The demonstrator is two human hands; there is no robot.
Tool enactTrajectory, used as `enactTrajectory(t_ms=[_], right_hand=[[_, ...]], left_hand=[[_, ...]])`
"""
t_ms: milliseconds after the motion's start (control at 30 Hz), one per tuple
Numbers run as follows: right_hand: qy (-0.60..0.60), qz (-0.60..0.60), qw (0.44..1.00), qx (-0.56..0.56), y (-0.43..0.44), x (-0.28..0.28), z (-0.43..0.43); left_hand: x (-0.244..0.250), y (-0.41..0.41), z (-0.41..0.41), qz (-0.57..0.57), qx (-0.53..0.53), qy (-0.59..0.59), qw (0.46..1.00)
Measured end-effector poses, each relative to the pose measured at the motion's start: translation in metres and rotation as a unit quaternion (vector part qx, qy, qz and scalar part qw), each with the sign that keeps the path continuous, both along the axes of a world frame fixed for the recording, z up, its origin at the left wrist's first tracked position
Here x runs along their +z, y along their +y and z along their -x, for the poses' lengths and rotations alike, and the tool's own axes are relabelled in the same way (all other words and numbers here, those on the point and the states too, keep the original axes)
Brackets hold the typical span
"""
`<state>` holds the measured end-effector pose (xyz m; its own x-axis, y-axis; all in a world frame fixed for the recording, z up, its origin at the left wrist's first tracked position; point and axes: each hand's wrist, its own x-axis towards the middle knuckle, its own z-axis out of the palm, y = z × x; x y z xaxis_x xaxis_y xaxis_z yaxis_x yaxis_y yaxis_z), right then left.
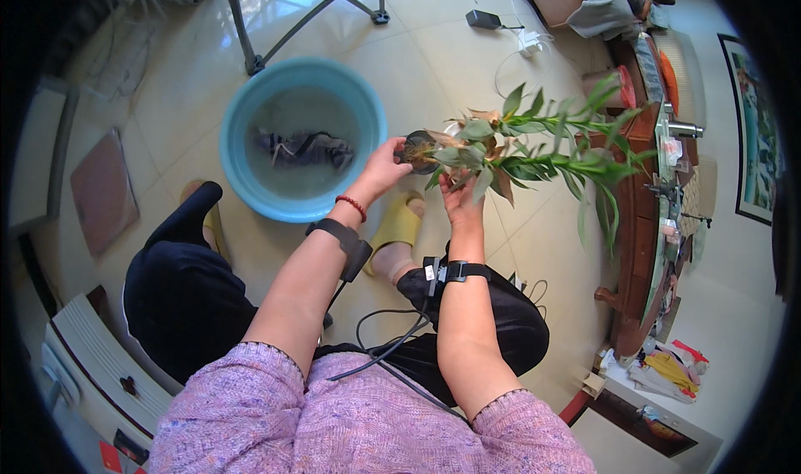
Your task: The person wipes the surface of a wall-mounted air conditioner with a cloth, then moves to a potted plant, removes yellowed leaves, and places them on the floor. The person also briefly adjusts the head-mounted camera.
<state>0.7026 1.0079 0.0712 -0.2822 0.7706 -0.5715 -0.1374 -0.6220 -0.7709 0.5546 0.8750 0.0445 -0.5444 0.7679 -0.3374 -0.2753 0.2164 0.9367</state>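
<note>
A leafy green plant [551, 164] with several stalks and some dry brown leaves stretches to the right from a small dark pot [420, 152]. My left hand [387, 166] grips the pot's rim on its left side, beside the basin. My right hand [460, 192] is under the lower leaves, palm up and fingers partly curled around the stems; leaves hide part of its fingers. Left of the plant, a round blue plastic basin [302, 216] stands on the floor. Dark patterned cloth [306, 149] lies in the cloudy water inside it.
Metal legs of a folding stand [241, 29] rise behind the basin. A black power adapter [483, 19] and white plugs [532, 43] with cables lie on the tiles. At the right is a wooden cabinet [641, 248]. A yellow slipper [396, 223] is below the hands.
</note>
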Motion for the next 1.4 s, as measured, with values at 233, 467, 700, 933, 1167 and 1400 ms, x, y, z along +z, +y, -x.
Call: enactTrajectory(t_ms=[233,467,700,933,1167,1400], right_hand=[[-0.041,-0.017,0.998,0.037,-0.037,0.007,0.039],[-0.093,-0.136,0.986,0.021,-0.055,0.012,0.047],[0.024,-0.129,0.99,-0.049,-0.034,-0.011,0.035],[0.07,-0.15,0.983,-0.082,-0.026,-0.026,0.041],[-0.442,-0.465,0.765,-0.062,-0.026,-0.026,0.044],[-0.367,-0.414,0.831,-0.062,-0.023,-0.026,0.043]], left_hand=[[-0.001,0.028,0.009,-0.183,-0.045,-0.122,0.974],[-0.035,0.023,0.03,-0.152,-0.02,-0.241,0.958],[-0.008,0.041,0.026,0.057,-0.033,-0.185,0.981],[-0.015,0.036,0.031,0.029,0.009,-0.273,0.962],[-0.028,0.04,0.019,-0.065,0.033,-0.318,0.945],[-0.025,0.044,0.022,0.003,0.04,-0.268,0.963]])
